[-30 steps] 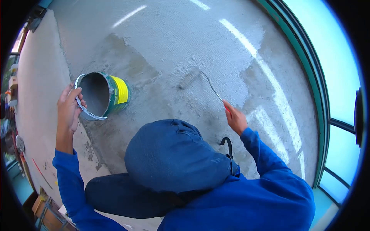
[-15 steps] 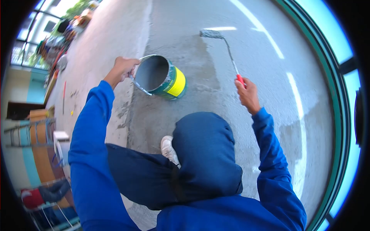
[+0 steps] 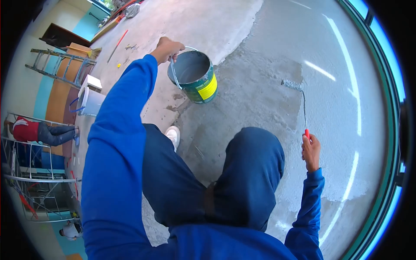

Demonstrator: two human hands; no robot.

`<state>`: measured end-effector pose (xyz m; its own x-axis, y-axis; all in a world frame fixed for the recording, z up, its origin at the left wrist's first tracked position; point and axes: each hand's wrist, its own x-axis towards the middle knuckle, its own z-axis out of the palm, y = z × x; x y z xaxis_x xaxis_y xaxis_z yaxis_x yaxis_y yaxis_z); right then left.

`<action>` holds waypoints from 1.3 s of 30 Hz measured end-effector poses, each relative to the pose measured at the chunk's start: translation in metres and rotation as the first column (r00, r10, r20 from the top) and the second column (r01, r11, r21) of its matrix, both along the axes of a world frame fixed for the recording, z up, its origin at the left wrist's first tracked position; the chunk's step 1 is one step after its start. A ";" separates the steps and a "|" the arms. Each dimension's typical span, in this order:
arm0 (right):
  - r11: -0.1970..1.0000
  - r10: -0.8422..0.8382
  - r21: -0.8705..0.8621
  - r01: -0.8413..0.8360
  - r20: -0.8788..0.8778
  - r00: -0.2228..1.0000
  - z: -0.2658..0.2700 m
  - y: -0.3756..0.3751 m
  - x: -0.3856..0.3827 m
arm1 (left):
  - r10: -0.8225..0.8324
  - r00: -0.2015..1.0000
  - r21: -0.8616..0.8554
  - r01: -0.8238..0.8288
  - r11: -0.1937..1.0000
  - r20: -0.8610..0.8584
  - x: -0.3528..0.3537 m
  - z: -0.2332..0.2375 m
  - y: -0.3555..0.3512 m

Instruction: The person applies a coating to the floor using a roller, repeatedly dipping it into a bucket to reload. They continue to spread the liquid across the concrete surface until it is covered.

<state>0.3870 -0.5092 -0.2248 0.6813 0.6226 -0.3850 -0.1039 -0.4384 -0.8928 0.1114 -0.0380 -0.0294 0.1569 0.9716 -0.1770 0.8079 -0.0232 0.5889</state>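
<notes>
My left hand (image 3: 168,50) is closed around the wire handle of a green bucket (image 3: 198,84) with a yellow label. The bucket leans a little toward me, showing grey coating on its inner wall. Out to the right, my right hand (image 3: 311,152) grips a paint roller by its red handle (image 3: 307,133). The roller's grey-coated sleeve (image 3: 292,84) rests at the border between the shiny wet coat (image 3: 329,108) on the right and the duller, darker concrete (image 3: 255,82) in the middle. My bent knees and one white shoe (image 3: 173,135) show below the bucket.
Along the right runs a green window frame (image 3: 383,65). On the left stand a stepladder (image 3: 60,67), a white tub (image 3: 91,103) and metal scaffolding (image 3: 41,178). One person in a red top (image 3: 26,130) is by the scaffolding; another person (image 3: 70,229) appears lower left.
My view has swung, bringing more of the left side into sight. In view, the bucket sits slightly higher and farther right; the roller and right hand are lower and farther right. Both grips persist.
</notes>
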 end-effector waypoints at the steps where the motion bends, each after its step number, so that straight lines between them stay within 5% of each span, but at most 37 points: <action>1: 1.000 -0.003 -0.007 0.003 -0.003 1.000 -0.010 -0.002 0.002 | 0.020 1.000 0.022 -0.020 1.000 0.006 -0.002 -0.010 0.007; 9: 0.994 0.072 -0.090 -0.055 0.197 0.978 0.000 0.022 0.018 | 0.081 0.983 0.000 -0.082 0.997 0.165 -0.027 -0.070 0.039; 16: 0.924 0.382 -0.243 -0.295 0.548 0.744 0.085 0.163 -0.011 | -0.169 0.933 -0.056 0.196 0.979 0.317 -0.089 -0.081 0.093; 23: 0.755 0.633 -0.329 -0.567 0.589 0.502 0.229 0.297 -0.124 | -0.489 0.869 -0.141 0.477 0.868 -0.071 -0.156 -0.100 0.195; 29: 0.533 0.810 -0.625 -0.570 0.573 0.129 0.241 0.402 -0.204 | -0.397 0.917 -0.024 0.396 0.918 -0.050 -0.136 -0.121 0.263; 32: 0.392 0.910 -0.778 -0.490 0.405 0.087 0.212 0.453 -0.227 | -0.238 0.971 -0.024 0.238 0.971 0.010 -0.095 -0.119 0.291; 34: 0.313 0.941 -0.828 -0.465 0.338 0.032 0.173 0.480 -0.223 | -0.157 0.967 -0.081 0.176 0.981 0.201 -0.071 -0.133 0.290; 39: 0.300 0.954 -0.852 -0.430 0.256 0.158 0.155 0.492 -0.237 | 0.016 0.854 -0.128 0.059 0.990 0.519 -0.038 -0.155 0.248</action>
